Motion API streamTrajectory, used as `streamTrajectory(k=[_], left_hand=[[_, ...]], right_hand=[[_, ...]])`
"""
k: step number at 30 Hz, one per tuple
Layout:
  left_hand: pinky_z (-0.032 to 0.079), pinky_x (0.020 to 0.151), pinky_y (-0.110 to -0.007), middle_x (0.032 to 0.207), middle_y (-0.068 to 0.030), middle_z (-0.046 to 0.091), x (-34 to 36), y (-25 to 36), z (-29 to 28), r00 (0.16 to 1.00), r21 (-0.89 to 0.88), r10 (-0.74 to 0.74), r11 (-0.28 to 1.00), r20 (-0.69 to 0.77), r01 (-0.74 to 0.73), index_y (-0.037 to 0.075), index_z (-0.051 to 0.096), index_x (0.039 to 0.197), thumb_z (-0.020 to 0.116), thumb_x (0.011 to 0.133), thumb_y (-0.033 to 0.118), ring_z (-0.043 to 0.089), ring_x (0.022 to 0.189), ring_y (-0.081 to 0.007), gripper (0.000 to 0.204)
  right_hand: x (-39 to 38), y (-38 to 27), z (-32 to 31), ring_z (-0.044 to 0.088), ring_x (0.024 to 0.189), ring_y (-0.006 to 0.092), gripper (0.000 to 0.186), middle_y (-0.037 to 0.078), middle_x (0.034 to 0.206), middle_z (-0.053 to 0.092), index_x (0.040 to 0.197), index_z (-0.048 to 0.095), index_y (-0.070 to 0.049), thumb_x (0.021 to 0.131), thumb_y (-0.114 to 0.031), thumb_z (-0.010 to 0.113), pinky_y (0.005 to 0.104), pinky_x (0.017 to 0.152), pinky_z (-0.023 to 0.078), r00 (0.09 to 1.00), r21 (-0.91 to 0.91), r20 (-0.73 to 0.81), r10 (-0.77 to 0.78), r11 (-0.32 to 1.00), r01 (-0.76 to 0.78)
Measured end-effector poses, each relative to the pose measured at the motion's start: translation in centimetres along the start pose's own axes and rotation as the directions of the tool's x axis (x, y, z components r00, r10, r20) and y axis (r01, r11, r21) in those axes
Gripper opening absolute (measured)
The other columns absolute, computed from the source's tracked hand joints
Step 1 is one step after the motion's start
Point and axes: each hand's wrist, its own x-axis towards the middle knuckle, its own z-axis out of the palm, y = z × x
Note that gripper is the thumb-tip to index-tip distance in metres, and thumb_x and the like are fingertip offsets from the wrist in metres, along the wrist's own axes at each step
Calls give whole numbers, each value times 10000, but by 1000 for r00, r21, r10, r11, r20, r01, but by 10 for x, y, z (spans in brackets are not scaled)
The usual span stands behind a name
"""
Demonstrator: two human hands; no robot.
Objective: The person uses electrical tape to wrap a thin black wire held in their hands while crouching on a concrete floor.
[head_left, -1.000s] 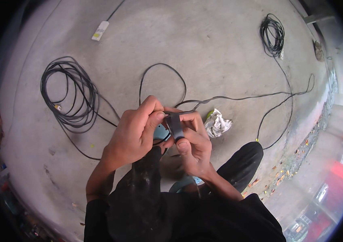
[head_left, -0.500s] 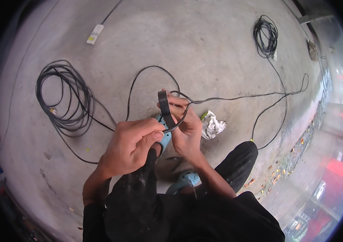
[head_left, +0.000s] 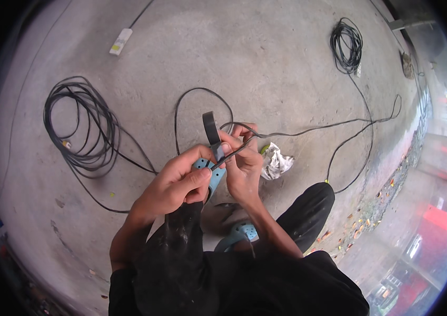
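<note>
Between my hands runs a thin black cable point(head_left: 242, 149), slanting up to the right. My left hand point(head_left: 178, 181) pinches it at the lower end of that stretch, thumb against the fingers. My right hand point(head_left: 244, 167) is closed on the cable and on a strip of black tape, its thumb pressing near the cable. The dark band of tape point(head_left: 210, 128), which looks like electrical tape, stands up above the thumb; how far it is wrapped round the cable is hidden by my fingers.
A big coil of black cable point(head_left: 108, 134) lies on the concrete floor at left, a smaller coil point(head_left: 348, 45) at far right. A white power strip point(head_left: 121, 42) lies at the back. Crumpled white wrapping point(head_left: 277, 162) sits beside my right hand. Blue clogs point(head_left: 239, 234) are below.
The tape band has shifted slightly up and left, and my right thumb now presses it by the cable. My left hand's fingers have moved up closer to the tape.
</note>
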Motion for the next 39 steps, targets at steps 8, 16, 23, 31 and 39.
streamTrajectory(k=[8, 16, 23, 31, 39], left_hand=[[312, 511, -206, 610, 7, 467, 6, -19, -2, 992, 11, 85, 996, -98, -84, 33, 401, 1400, 452, 1053, 174, 402, 517, -42, 377], [373, 557, -233, 649, 2, 479, 15, -28, 6, 992, 82, 114, 991, -51, -110, 9, 379, 1402, 443, 1062, 157, 448, 571, -64, 376], [360, 579, -213, 685, -15, 536, 15, -21, 12, 985, 139, 103, 987, -136, -84, 20, 403, 1363, 431, 1054, 134, 450, 602, -52, 331], [394, 563, -202, 795, -31, 598, 24, -39, 7, 982, 69, 104, 993, -158, -94, -14, 546, 1198, 447, 1019, 100, 489, 637, -34, 234], [342, 506, -191, 740, 2, 567, 35, -45, 10, 970, -250, -196, 955, -143, 157, -1, 608, 1043, 572, 989, 113, 435, 565, -15, 131]], right_hand=[[-2, -34, -40, 582, 756, 128, 188, 68, 819, 636, 1029, 730, 28, 951, -109, 630, 264, 720, 455, 915, -169, 266, 304, 949, -267], [69, -28, -42, 533, 759, 83, 332, 55, 779, 638, 874, 743, -7, 991, -293, 620, 268, 682, 409, 897, -326, 222, 382, 896, -301], [71, -72, -53, 505, 789, 106, 326, 25, 854, 639, 836, 665, -20, 943, -324, 708, 286, 726, 395, 792, -45, 461, 399, 902, -429], [42, -75, -85, 490, 717, 116, 514, 41, 718, 595, 795, 721, -8, 1001, -459, 584, 307, 662, 396, 581, -309, 507, 637, 764, -567], [12, -55, -69, 565, 742, 249, 351, 141, 704, 539, 843, 760, -42, 903, -384, 709, 391, 671, 442, 677, -674, 392, 624, 695, -250]])
